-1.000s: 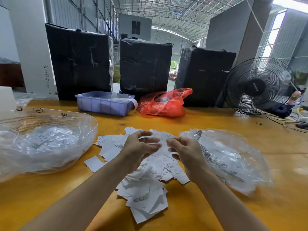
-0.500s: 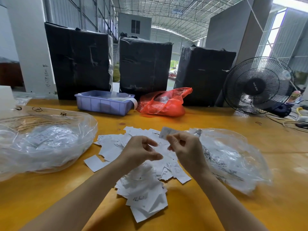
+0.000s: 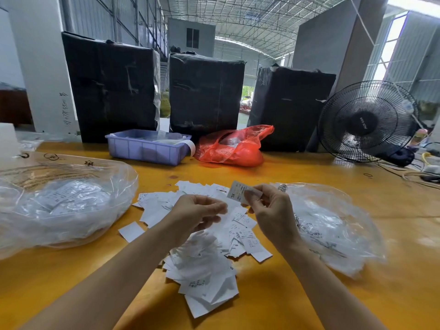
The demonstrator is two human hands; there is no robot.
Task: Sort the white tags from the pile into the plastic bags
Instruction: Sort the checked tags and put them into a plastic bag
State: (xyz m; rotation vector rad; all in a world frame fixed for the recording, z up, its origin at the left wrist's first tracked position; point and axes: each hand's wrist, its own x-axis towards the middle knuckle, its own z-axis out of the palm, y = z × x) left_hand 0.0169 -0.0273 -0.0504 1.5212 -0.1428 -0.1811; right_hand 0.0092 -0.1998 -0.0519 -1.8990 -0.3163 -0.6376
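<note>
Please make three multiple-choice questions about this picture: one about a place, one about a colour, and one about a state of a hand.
1. Where does the purple tray stand?
A. at the table's far side, left of the red bag
B. inside the right clear bag
C. on the fan

2. What colour is the table?
A. grey
B. yellow-orange
C. green

3. What does the right hand do?
A. lies flat on the table
B. pinches one tag above the pile
C. grips the fan

Answers: 1 A, the tray stands before the black parcels, beside the red bag. 2 B, the bare top shows it. 3 B, its fingers hold an upright tag marked XL.
</note>
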